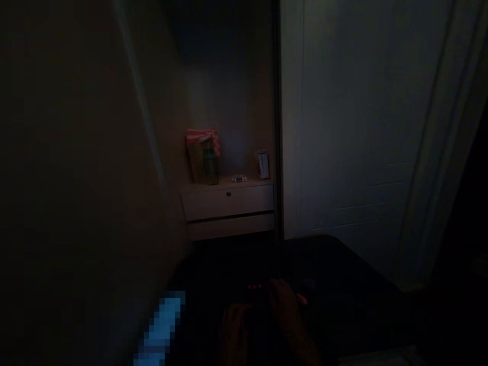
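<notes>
My left hand [235, 325] rests low in the middle of the view, back upward, over a very dark surface. Its fingers look loosely bent forward, apart from any object I can see. To its right and a little farther off, my right hand [284, 302] lies palm down, with a lit digit sticking out to the right. Nothing shows in its grasp. Small red lights [254, 286] glow in a row just left of the right fingertips, on a device too dark to make out. A dim rounded thing [309, 286] sits right of that hand.
A pixelated bluish patch [160, 330] stands at lower left. Beyond the dark surface [335, 264] is a white drawer unit [229, 208], bearing a greenish bottle [211, 168], a brown bag [195, 162] with red-white cloth [200, 135], and upright books [263, 165]. A pale panel [351, 127] rises at right.
</notes>
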The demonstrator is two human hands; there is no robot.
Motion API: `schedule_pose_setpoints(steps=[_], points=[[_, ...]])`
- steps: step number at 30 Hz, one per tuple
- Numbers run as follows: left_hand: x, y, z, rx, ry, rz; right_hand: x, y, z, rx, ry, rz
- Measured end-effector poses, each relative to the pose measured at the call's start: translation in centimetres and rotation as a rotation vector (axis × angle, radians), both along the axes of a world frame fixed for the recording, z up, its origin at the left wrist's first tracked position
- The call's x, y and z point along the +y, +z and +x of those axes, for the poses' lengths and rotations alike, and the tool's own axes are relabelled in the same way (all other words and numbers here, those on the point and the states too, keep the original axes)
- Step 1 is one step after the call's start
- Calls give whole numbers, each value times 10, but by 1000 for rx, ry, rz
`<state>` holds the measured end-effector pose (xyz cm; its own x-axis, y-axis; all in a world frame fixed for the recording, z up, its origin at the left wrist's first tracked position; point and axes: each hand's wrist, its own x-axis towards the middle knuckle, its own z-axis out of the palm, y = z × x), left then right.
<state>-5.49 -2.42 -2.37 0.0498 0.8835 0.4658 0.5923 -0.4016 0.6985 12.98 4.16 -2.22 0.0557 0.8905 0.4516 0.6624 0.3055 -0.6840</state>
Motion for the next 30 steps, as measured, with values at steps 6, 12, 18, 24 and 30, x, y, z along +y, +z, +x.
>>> schedule_pose_setpoints(steps=[6,12,18,24,30], points=[[-3,5,5,4,-12,-23,8,7,-3,-88,-15,-27],[-3,3,5,-7,6,-43,12,8,-8,-92,-33,-48],[-4,3,5,-4,6,-42,11,11,-8,-104,-29,-59],[-4,4,5,-25,30,-32,11,12,-8,-114,-18,-76],[-5,6,6,0,16,-2,11,11,-7,-92,-23,-86]])
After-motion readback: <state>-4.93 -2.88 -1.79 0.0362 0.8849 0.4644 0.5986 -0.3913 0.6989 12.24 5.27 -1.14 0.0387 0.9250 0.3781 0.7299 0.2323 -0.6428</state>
